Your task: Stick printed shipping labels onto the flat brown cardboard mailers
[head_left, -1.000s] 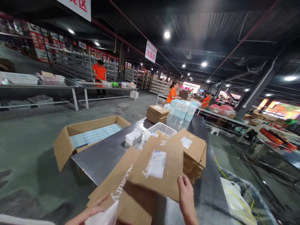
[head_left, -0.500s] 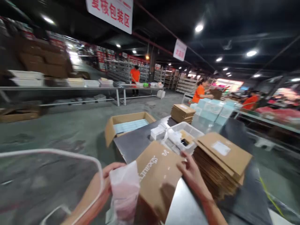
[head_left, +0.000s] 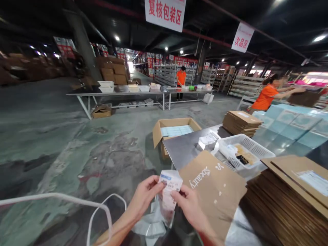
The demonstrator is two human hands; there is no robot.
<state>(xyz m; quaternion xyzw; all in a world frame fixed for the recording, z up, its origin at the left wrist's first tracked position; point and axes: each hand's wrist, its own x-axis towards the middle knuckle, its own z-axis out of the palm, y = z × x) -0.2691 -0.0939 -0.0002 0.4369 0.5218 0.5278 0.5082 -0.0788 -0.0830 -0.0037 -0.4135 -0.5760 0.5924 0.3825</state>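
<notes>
While both hands met at the near edge of the steel table [head_left: 187, 150], they held one small plastic pouch [head_left: 167, 191] between them. The left hand [head_left: 145, 194] pinched its upper left corner with thumb and fingers closed on it, and the right hand [head_left: 189, 205] pinched the right side in the same way, so neither hand was open. The pouch hung just off the near left corner of the table, in front of a flat cardboard mailer [head_left: 212, 184] with white printed letters that lay on the table edge. A white label with print covered the top of the pouch, and something pinkish showed through the lower part; what it was I could not tell.

I judged the pouch light and soft, with a smooth film that may slip, so the corners and the top seam looked like the best places to hold it. It did not look fragile.

Further on the table stood a white mesh basket [head_left: 243, 150], a stack of flat cartons [head_left: 289, 198] at the right edge and another stack [head_left: 239, 122] at the far edge. An open box [head_left: 173, 130] stood on the floor beside the table. A person in orange [head_left: 266, 97] worked well apart.
</notes>
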